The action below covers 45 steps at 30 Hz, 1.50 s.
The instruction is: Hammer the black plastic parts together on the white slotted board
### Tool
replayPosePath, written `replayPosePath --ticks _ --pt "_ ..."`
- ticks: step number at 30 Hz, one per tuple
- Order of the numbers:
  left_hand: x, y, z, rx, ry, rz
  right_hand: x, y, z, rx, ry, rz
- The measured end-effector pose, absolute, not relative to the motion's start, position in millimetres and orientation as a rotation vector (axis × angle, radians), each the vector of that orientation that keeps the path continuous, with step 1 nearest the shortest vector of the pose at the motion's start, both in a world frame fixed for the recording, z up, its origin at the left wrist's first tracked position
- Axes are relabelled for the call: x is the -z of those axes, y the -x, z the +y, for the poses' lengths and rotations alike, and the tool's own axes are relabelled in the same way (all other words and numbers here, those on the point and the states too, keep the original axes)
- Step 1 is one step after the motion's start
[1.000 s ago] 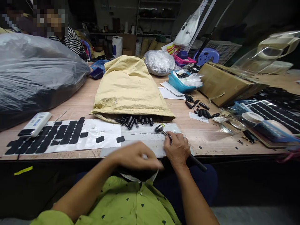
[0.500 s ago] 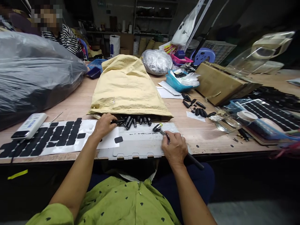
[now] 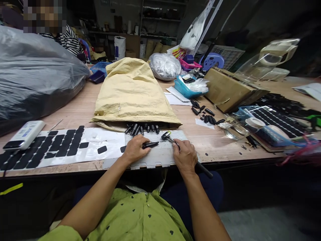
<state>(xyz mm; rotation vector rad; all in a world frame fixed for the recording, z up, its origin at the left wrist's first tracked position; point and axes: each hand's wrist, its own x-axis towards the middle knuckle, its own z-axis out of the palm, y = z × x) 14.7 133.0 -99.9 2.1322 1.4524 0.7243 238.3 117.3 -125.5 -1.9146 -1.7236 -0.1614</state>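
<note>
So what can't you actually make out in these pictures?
All in the head view:
Inside of the yellow sack: hidden by its top layer.
Near end of the black part: covered by the left hand.
Middle of the hammer handle: covered by the right hand.
Far left of the grey plastic bag: cut off by the left edge.
Print on the white device: too small.

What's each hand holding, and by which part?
Left hand: a slim black part, by one end, the other protruding rightward. Right hand: hammer, mid-handle, with handle showing on both sides.
</note>
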Motion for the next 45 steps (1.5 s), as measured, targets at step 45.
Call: replayPosePath --ticks 45 --pt "93.8 -12.3 134.7 -0.7 -2.002 1.461 86.7 -210.0 93.6 -0.109 1.591 -1.707"
